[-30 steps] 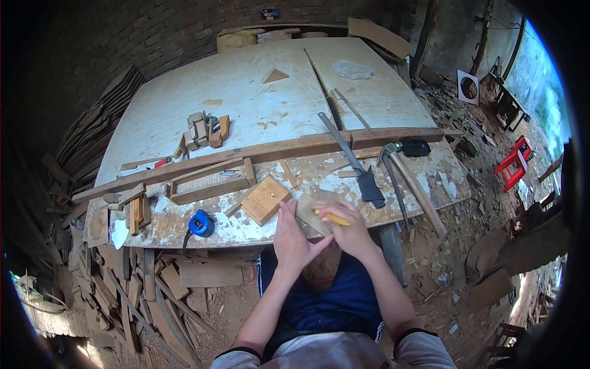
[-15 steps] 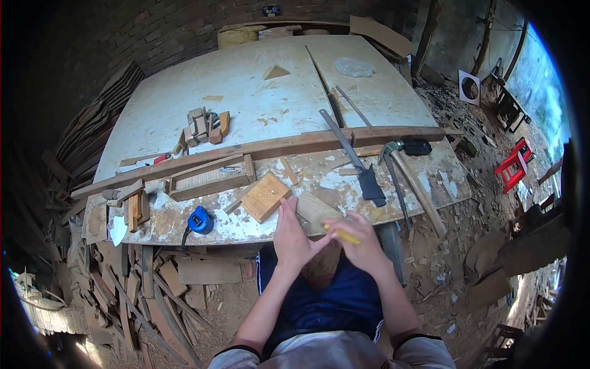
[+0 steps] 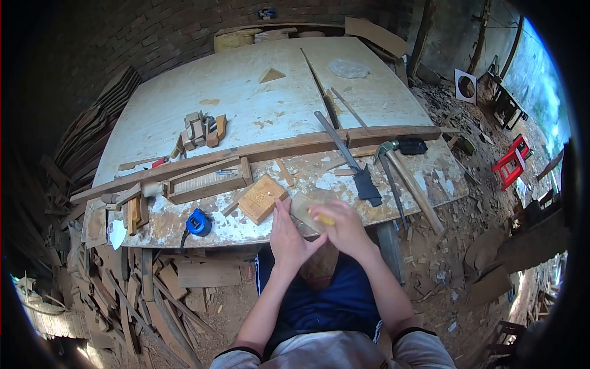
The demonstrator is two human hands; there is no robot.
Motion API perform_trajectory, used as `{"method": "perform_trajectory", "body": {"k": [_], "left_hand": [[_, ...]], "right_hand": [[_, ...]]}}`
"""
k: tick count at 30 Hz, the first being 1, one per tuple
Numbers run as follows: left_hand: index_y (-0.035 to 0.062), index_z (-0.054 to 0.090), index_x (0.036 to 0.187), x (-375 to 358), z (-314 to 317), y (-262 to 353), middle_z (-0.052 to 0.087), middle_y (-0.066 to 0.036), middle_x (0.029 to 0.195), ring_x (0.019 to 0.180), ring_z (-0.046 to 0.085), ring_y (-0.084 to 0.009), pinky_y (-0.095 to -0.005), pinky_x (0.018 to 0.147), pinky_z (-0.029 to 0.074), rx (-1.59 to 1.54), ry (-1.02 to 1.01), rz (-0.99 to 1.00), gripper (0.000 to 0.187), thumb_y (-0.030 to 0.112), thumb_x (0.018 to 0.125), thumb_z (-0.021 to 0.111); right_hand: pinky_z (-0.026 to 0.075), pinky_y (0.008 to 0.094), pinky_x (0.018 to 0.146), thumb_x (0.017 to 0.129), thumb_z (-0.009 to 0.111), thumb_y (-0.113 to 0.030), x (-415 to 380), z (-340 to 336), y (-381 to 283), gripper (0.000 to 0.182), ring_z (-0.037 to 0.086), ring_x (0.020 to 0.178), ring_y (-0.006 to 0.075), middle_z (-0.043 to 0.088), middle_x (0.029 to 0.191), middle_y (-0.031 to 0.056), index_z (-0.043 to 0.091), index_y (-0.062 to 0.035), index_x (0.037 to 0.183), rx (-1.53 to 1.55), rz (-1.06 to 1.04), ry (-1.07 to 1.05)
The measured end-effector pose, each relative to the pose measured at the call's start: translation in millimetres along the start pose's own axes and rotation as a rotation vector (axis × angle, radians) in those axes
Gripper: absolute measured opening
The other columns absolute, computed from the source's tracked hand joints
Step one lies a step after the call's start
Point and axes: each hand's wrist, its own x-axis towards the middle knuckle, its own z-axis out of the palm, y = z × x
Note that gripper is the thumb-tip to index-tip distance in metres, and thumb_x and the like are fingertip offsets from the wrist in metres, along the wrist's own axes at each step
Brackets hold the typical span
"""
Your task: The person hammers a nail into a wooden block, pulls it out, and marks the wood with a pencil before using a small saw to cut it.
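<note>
A person in blue trousers is working at a scuffed bench (image 3: 233,129), both bare hands meeting near its front edge. The right hand (image 3: 348,229), slightly blurred, is clamping its fingers around a yellow pencil (image 3: 326,219) above a small flat board (image 3: 302,206). The board is lying on the bench in front of the person, the right hand partly covering it. The left hand (image 3: 289,241) is resting along the board's left side, its fingers lying close together and its thumb spreading wide toward the right hand; how firmly it is pressing cannot be told. A speckled wooden block (image 3: 263,198) is lying just beside the left fingertips. A blue tape measure (image 3: 198,222) is sitting farther left, near the front edge, while a shallow wooden box (image 3: 244,171) is lying behind it. On the right, a hammer (image 3: 418,192) is jutting its handle past the edge. A long beam (image 3: 270,147) is stretching across the bench.
</note>
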Motion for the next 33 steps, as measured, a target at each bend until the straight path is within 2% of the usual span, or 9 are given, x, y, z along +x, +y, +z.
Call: {"method": "perform_trajectory", "body": {"k": [2, 6, 10, 14, 17, 22, 25, 29, 33], "left_hand": [[-0.0182, 0.005, 0.169, 1, 0, 2, 0.054, -0.035, 0.158, 0.142, 0.059, -0.0536, -0.0573, 0.126, 0.044, -0.02, 0.004, -0.01, 0.148, 0.043, 0.073, 0.099], [-0.0172, 0.004, 0.17, 0, -2, -5, 0.056, -0.034, 0.156, 0.141, 0.06, -0.0537, -0.057, 0.125, 0.045, -0.029, -0.009, 0.005, 0.15, 0.04, 0.07, 0.1], [-0.0165, 0.003, 0.17, -4, 3, -7, 0.056, -0.034, 0.155, 0.144, 0.058, -0.0536, -0.0565, 0.125, 0.045, -0.047, -0.002, 0.003, 0.153, 0.04, 0.068, 0.101], [-0.0165, 0.004, 0.17, -6, -2, -7, 0.057, -0.034, 0.155, 0.144, 0.058, -0.053, -0.056, 0.125, 0.045, -0.062, -0.017, -0.015, 0.152, 0.04, 0.068, 0.101], [-0.0165, 0.005, 0.17, -3, -2, -4, 0.057, -0.034, 0.155, 0.143, 0.059, -0.0523, -0.0558, 0.126, 0.045, -0.018, -0.014, 0.0, 0.153, 0.042, 0.067, 0.102], [-0.0167, 0.006, 0.17, -3, 0, -6, 0.057, -0.034, 0.155, 0.144, 0.058, -0.0524, -0.0563, 0.126, 0.045, -0.02, -0.012, 0.002, 0.152, 0.044, 0.069, 0.101], [-0.0169, 0.007, 0.17, -2, -5, -1, 0.057, -0.034, 0.155, 0.144, 0.058, -0.0528, -0.0565, 0.126, 0.045, -0.024, -0.017, 0.007, 0.151, 0.046, 0.069, 0.101], [-0.0174, 0.008, 0.169, -3, 3, -10, 0.057, -0.034, 0.155, 0.145, 0.057, -0.0533, -0.0568, 0.126, 0.045, -0.01, 0.012, 0.026, 0.152, 0.048, 0.069, 0.101], [-0.0176, 0.009, 0.169, -2, -2, -4, 0.057, -0.033, 0.156, 0.145, 0.057, -0.0533, -0.0575, 0.126, 0.044, -0.025, -0.005, 0.021, 0.149, 0.046, 0.071, 0.1]], "right_hand": [[0.053, 0.0488, 0.108, 0.094, 0.069, -0.003, 4, 12, 4, 0.025, 0.076, 0.117, 0.0328, 0.081, 0.127, 0.0123, 0.074, -0.0075, 0.118, -0.062, -0.008, 0.089], [0.05, 0.0511, 0.113, 0.098, 0.067, -0.006, 3, 18, -6, 0.02, 0.076, 0.121, 0.0329, 0.081, 0.128, 0.0126, 0.075, -0.0086, 0.116, 0.034, -0.081, -0.069], [0.047, 0.0525, 0.118, 0.099, 0.067, -0.007, 12, 23, -1, 0.021, 0.074, 0.126, 0.031, 0.08, 0.13, 0.0127, 0.075, -0.0102, 0.118, -0.084, -0.078, 0.028], [0.047, 0.0518, 0.12, 0.096, 0.068, -0.003, 8, 21, 1, 0.023, 0.075, 0.123, 0.0334, 0.08, 0.131, 0.0136, 0.075, -0.0087, 0.117, 0.097, -0.034, -0.141], [0.049, 0.0519, 0.12, 0.096, 0.07, -0.005, 14, 19, 12, 0.022, 0.076, 0.12, 0.0331, 0.081, 0.131, 0.0127, 0.075, -0.0096, 0.116, -0.033, 0.003, 0.036], [0.055, 0.0536, 0.113, 0.095, 0.07, -0.006, 4, 16, 2, 0.02, 0.078, 0.115, 0.0344, 0.082, 0.126, 0.0123, 0.074, -0.0048, 0.114, 0.054, -0.138, -0.08], [0.055, 0.0526, 0.113, 0.093, 0.07, -0.004, 1, 10, 9, 0.022, 0.077, 0.118, 0.0332, 0.082, 0.127, 0.0124, 0.074, -0.0047, 0.114, -0.056, 0.041, 0.058], [0.052, 0.0539, 0.114, 0.09, 0.07, 0.002, -17, 4, -14, 0.026, 0.077, 0.122, 0.0302, 0.081, 0.131, 0.0121, 0.075, -0.0056, 0.114, 0.033, -0.118, -0.074], [0.051, 0.0525, 0.117, 0.09, 0.071, 0.0, -24, -6, 4, 0.026, 0.076, 0.124, 0.0282, 0.08, 0.135, 0.0096, 0.076, -0.0095, 0.114, -0.094, 0.021, 0.022]]}}
